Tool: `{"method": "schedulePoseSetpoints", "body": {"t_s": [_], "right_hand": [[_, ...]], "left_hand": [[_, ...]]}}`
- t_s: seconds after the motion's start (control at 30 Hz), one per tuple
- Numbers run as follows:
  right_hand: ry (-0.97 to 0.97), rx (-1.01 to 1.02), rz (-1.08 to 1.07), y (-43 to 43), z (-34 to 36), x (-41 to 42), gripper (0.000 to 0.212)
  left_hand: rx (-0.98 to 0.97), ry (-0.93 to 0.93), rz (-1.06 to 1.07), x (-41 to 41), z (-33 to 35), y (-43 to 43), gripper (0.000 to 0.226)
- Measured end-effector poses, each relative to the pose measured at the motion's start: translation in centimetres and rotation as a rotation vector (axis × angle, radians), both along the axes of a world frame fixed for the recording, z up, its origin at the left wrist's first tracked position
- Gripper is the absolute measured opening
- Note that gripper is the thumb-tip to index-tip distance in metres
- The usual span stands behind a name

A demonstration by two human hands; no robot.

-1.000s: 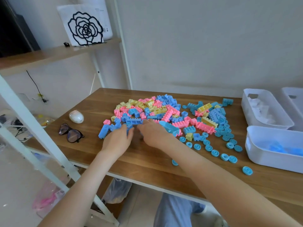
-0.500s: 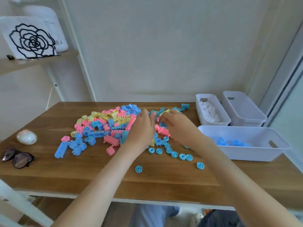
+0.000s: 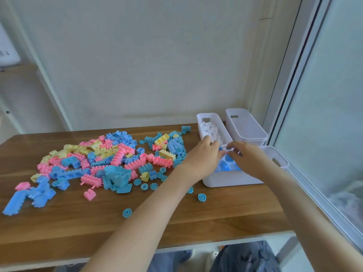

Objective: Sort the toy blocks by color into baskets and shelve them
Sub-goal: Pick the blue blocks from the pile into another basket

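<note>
Left hand (image 3: 204,156) and right hand (image 3: 248,159) over basket (image 3: 225,180), grips indiscernible; few blue blocks (image 3: 224,166) beneath, mixed pile (image 3: 110,156) leftward unsorted.

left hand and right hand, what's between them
Head view: blue blocks in the near basket lie between left hand and right hand.
</note>
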State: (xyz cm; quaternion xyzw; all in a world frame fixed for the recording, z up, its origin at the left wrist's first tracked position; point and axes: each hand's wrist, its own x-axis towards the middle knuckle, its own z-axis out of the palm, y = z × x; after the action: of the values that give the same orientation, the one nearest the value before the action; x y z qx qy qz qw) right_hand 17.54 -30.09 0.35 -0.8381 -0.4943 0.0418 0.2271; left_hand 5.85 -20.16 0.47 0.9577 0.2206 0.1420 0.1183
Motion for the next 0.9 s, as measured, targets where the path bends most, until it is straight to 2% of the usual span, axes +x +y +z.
{"method": "schedulePoseSetpoints", "body": {"t_s": [0.07, 0.13, 0.27, 0.4, 0.5, 0.57, 0.63, 0.77, 0.9], "right_hand": [[-0.023, -0.053, 0.013, 0.2, -0.5, -0.4, 0.035], [-0.090, -0.066, 0.002, 0.5, -0.9, -1.1, 0.042], [-0.138, 0.169, 0.040, 1.8, -0.5, -3.9, 0.041], [-0.088, 0.298, 0.289, 4.4, -0.6, -8.3, 0.037], [-0.053, 0.227, 0.529, 7.0, -2.2, -11.2, 0.041], [-0.027, 0.145, 0.599, 8.9, -3.5, -12.3, 0.043], [-0.041, 0.074, 0.587, 10.6, -4.6, -13.1, 0.043], [-0.209, -0.066, 0.535, 12.9, -6.3, -14.2, 0.039], [-0.123, -0.031, 0.543, 13.8, -6.2, -14.7, 0.035]], "left_hand": [[-0.097, 0.010, -0.068, -0.2, -0.6, 0.5, 0.038], [-0.110, -0.041, -0.097, -1.1, -1.0, 1.0, 0.040], [-0.021, -0.262, -0.049, -4.8, -1.5, 2.4, 0.035], [0.035, -0.319, 0.116, -10.5, -2.9, 4.9, 0.030], [0.023, -0.329, 0.316, -15.0, -3.9, 6.8, 0.029], [-0.019, -0.329, 0.444, -18.1, -4.3, 7.6, 0.029], [-0.061, -0.367, 0.570, -20.9, -4.7, 7.7, 0.025], [-0.037, -0.392, 0.717, -24.2, -5.9, 7.5, 0.017], [-0.033, -0.389, 0.749, -25.1, -6.7, 7.9, 0.016]]}}
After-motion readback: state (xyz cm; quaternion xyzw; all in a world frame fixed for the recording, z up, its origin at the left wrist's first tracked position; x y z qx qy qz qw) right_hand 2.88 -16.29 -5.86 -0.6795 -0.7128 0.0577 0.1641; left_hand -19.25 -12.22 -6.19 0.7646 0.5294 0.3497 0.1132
